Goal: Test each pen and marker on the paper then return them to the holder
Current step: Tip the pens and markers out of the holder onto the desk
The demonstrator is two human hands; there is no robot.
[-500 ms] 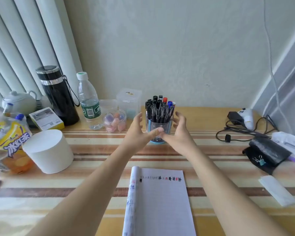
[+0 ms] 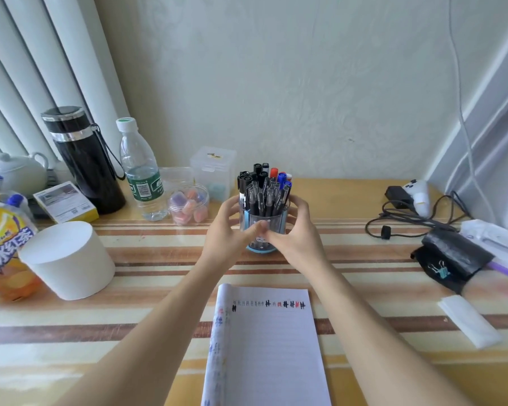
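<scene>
hands cupping holder, pens inside

Bright soft daylight, probably from left; faint shadows; edges bowed (lower-left corner blurred).

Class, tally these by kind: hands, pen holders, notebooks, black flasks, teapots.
Hands: 2, left hand and right hand
Pen holder: 1
Notebook: 1
Black flask: 1
Teapot: 1
Total: 6

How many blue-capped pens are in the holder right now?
2, both at the holder's right side: rear blue pen beside the red cap, front blue pen just ahead. Others may be hidden.
</scene>
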